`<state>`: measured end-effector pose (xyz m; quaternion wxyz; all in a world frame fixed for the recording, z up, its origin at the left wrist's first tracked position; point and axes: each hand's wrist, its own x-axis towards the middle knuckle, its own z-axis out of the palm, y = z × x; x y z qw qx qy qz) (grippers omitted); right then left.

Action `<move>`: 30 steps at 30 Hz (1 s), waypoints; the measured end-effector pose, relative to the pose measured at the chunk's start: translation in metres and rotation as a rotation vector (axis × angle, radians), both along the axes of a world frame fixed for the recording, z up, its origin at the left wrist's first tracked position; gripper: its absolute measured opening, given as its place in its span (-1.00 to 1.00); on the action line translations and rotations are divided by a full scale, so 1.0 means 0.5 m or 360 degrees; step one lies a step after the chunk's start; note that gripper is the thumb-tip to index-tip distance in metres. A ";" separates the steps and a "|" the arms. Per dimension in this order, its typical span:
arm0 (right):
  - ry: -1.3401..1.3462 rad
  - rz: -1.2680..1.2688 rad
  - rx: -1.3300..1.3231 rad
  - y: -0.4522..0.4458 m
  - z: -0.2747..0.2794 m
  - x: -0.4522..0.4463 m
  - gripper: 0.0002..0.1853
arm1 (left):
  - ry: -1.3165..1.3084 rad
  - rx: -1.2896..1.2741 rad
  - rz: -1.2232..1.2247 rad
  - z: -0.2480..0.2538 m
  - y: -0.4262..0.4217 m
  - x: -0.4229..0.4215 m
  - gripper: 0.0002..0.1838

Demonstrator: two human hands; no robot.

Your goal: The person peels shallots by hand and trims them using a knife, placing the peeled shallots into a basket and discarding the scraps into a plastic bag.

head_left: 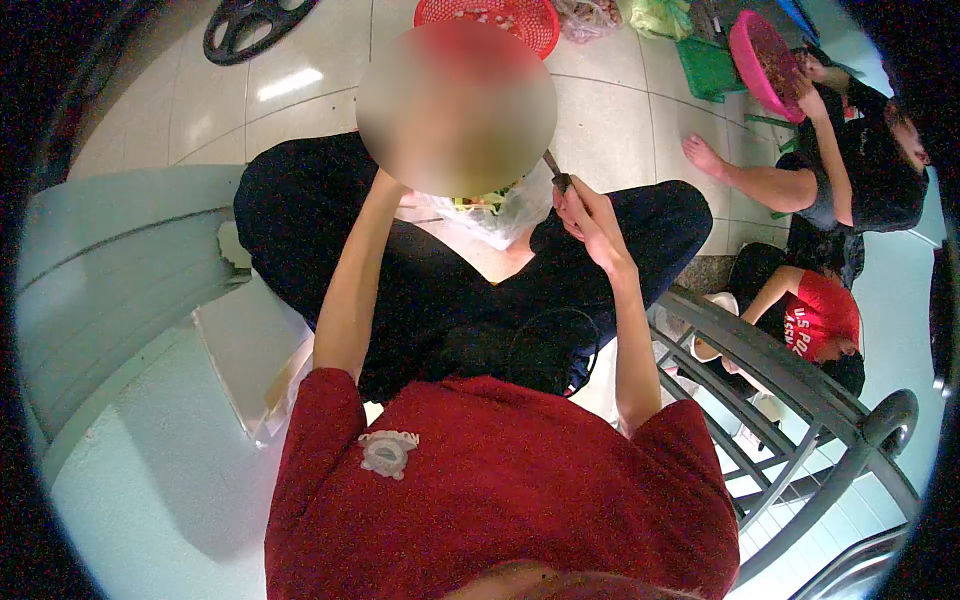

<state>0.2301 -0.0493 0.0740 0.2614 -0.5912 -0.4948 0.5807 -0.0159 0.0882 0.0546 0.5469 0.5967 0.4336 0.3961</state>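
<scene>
My right hand is closed around the dark handle of what looks like a knife, whose far end runs up to a blurred oval. That blur covers most of my left hand, so its fingers and anything in them are hidden. Just below the blur, a clear plastic bag with pieces of green vegetable lies between my crossed legs. A pale, flat sheet sits under the bag.
Beyond the blur stands a red perforated basket with small pieces inside, beside a plastic bag. At right, one person holds a pink basin; another, in red, sits behind a metal rail. A black wheel-like object lies upper left.
</scene>
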 end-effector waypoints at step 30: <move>0.0277 -0.0145 -0.0032 0.011 -0.025 -0.023 -0.57 | 0.0144 0.0462 0.0200 -0.010 -0.029 0.038 -0.74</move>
